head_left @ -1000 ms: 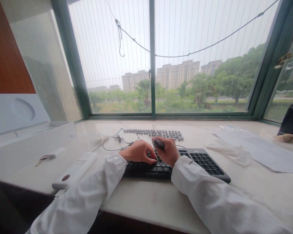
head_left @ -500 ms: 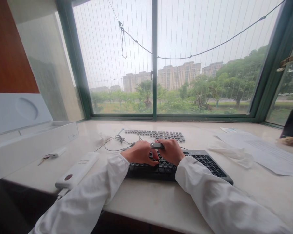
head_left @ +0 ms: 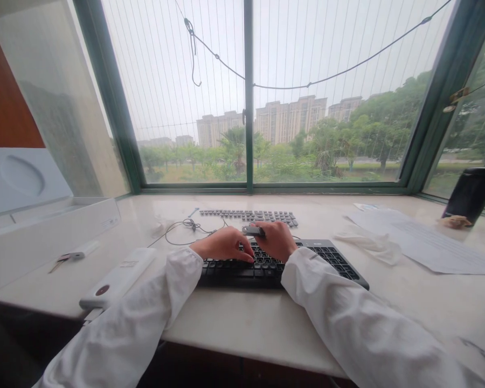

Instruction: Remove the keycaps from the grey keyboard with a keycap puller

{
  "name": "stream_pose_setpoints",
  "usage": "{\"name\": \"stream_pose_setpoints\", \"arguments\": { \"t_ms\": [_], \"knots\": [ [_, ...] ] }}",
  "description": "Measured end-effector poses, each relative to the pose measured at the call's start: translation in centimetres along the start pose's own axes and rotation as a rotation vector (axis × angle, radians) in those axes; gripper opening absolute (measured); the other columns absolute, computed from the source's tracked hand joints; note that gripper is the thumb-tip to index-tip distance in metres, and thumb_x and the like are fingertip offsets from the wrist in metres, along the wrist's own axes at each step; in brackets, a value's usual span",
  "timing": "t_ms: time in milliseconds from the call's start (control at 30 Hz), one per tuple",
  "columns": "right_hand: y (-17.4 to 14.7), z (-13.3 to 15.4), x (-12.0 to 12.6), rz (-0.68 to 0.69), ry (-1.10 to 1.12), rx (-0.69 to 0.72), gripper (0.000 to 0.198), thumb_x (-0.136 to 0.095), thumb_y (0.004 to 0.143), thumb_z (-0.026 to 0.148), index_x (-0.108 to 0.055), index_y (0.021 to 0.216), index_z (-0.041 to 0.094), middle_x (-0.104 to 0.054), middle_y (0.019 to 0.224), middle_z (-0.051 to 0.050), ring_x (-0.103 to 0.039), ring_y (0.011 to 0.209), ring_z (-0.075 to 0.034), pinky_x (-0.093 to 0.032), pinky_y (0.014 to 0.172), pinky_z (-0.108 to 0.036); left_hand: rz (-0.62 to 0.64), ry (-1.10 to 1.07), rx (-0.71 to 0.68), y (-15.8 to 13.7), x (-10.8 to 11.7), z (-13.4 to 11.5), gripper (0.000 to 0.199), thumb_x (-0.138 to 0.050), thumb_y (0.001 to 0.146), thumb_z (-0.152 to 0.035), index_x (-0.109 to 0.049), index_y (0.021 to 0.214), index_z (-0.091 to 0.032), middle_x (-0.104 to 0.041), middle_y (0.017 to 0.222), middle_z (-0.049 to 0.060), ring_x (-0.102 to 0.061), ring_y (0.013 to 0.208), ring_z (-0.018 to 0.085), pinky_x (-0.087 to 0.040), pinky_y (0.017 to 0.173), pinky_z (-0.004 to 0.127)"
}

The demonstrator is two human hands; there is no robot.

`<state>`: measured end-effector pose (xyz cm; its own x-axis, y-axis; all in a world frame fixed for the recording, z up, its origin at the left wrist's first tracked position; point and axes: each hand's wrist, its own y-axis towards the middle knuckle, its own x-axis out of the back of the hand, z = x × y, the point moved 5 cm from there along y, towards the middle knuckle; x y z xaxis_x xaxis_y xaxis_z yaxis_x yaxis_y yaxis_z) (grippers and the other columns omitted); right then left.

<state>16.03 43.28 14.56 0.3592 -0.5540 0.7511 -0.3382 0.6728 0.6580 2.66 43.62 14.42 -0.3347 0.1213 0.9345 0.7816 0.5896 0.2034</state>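
Observation:
A black keyboard [head_left: 333,257] lies in front of me, many of its keycaps off and bare sockets showing. Over its left half my left hand [head_left: 222,244] is bent down, thumb and forefinger drawn together at the keys; whatever sits between them is hidden. My right hand [head_left: 275,240] is closed around a small dark flat tool [head_left: 253,231], which sticks out to the left above the keyboard. Its fingertips are mostly out of sight. Behind both hands, loose keycaps [head_left: 267,215] lie in rows on the pale countertop [head_left: 210,312].
A thin cable [head_left: 178,229] lies coiled behind my left hand. Leftward are a white power bank [head_left: 119,277], keys [head_left: 67,258] and an open white box [head_left: 44,237]. To the right lie crumpled clear plastic [head_left: 372,245], paper sheets [head_left: 424,240] and a dark upright object [head_left: 472,194].
The view has shifted slightly, so everything sits a little further left and higher. My left thumb and forefinger have drawn closer together. The right hand still grips the dark tool.

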Motion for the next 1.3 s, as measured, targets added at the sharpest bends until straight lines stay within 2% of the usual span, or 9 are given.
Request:
{"name": "stream_pose_setpoints", "arguments": {
  "t_ms": [233,700,933,1033,1133,1300],
  "knots": [
    [0.1,0.3,0.2,0.011,-0.013,-0.006,0.035,-0.039,0.091,0.033,-0.066,0.073,0.020,-0.068,0.062,-0.005,-0.059,0.055,-0.016,-0.025,0.055,-0.027,-0.022,0.195,-0.016,-0.2,0.2,-1.3,0.017,-0.070,0.072,-0.036,-0.075,0.083,-0.024,-0.067,0.066,-0.001,-0.055,0.055,0.010,-0.032,0.055,0.021],
    [0.1,0.1,-0.1,0.006,0.017,-0.021,0.031,-0.042,0.089,0.033,-0.066,0.075,0.020,-0.069,0.066,-0.006,-0.060,0.058,-0.017,-0.026,0.056,-0.027,-0.033,0.256,-0.004,-0.1,0.1,-1.2,0.017,-0.071,0.071,-0.038,-0.074,0.082,-0.025,-0.065,0.063,-0.002,-0.056,0.057,0.012,-0.032,0.056,0.023],
    [0.0,0.5,0.0,-0.009,0.080,-0.034,0.029,-0.044,0.088,0.032,-0.065,0.072,0.021,-0.069,0.066,-0.004,-0.061,0.060,-0.017,-0.028,0.057,-0.026,0.012,0.187,-0.052,-0.2,0.1,-1.3,0.018,-0.068,0.075,-0.034,-0.070,0.088,-0.023,-0.068,0.073,-0.002,-0.058,0.061,0.011,-0.037,0.058,0.021],
    [0.2,0.1,0.2,-0.062,0.173,-0.075,0.022,-0.047,0.084,0.025,-0.063,0.070,0.021,-0.068,0.065,-0.002,-0.059,0.060,-0.015,-0.030,0.058,-0.024,0.012,0.092,-0.079,-0.2,0.3,-1.7,0.013,-0.068,0.075,-0.027,-0.070,0.086,-0.021,-0.069,0.076,-0.002,-0.059,0.062,0.010,-0.039,0.061,0.020],
    [0.3,-0.3,0.2,-0.130,0.251,-0.101,0.021,-0.047,0.083,0.022,-0.059,0.066,0.020,-0.065,0.062,-0.001,-0.056,0.057,-0.014,-0.030,0.057,-0.023,0.026,0.005,-0.117,-0.2,0.3,-1.8,0.013,-0.065,0.078,-0.029,-0.071,0.085,-0.020,-0.070,0.076,-0.001,-0.059,0.063,0.010,-0.041,0.062,0.019],
    [0.4,-0.4,0.2,-0.119,0.255,-0.109,0.022,-0.047,0.082,0.021,-0.056,0.061,0.019,-0.062,0.059,0.000,-0.054,0.055,-0.013,-0.029,0.055,-0.022,-0.016,-0.079,-0.030,-0.1,0.3,-0.4,0.021,-0.062,0.080,-0.036,-0.070,0.085,-0.017,-0.069,0.075,0.001,-0.057,0.060,0.009,-0.041,0.058,0.019]
  ]
}}
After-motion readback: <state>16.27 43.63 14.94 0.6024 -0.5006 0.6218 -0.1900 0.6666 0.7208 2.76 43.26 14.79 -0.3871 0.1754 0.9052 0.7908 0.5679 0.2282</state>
